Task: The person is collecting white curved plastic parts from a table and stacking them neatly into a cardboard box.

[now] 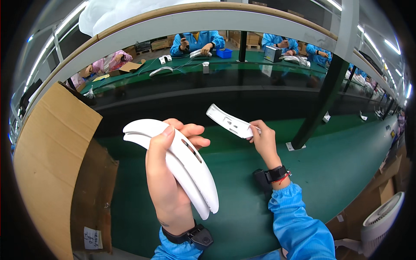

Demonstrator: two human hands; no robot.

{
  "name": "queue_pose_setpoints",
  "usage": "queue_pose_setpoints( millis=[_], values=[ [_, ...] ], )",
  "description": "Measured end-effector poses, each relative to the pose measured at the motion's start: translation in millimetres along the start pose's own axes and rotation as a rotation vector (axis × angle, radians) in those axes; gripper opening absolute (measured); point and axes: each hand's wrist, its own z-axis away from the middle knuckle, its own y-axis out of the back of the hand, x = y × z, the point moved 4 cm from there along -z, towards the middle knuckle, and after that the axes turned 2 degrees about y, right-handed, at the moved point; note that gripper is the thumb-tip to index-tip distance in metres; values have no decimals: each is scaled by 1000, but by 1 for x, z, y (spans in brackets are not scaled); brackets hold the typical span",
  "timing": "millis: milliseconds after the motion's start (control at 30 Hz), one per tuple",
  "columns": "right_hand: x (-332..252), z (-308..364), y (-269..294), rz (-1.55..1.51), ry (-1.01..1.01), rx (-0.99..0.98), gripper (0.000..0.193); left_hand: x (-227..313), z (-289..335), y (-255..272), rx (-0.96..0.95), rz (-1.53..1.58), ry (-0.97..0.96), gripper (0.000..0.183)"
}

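My left hand (162, 182) is closed around two curved white plastic shells (201, 175) that lie one against the other, a narrow gap running between them. Its thumb presses on the near face, and a long dark slot shows near the shells' outer edge. Farther right, my right hand (264, 143) pinches one end of a curved white plastic cover (226, 121), held out over the bench. The cover's inner side faces me, with small cutouts and ribs. Both pieces are raised off the green bench top (242, 195), apart from each other.
A large open cardboard box (56, 160) stands at the left. A dark conveyor belt (173, 102) runs across beyond the bench. A green post (318, 104) rises at the right, near a white fan (381, 223). Across the belt, people in blue work beside a blue bin (224, 53).
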Motion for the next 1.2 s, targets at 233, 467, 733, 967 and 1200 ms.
queue_pose_setpoints(
  millis=[233,467,733,967,1200],
  values=[
    [-135,31,26,86,430,231,18,-25,-5,9,61,52,216,33],
    [-170,59,16,111,625,213,24,-27,0,2,-11,197,207,31],
    [-183,68,16,75,647,151,29,-27,-5,8,-30,133,129,35],
    [-194,80,11,-36,557,45,34,-22,-7,7,87,135,89,34],
    [-197,89,14,-166,268,-29,39,-15,-4,5,-126,202,161,27]
  ],
)
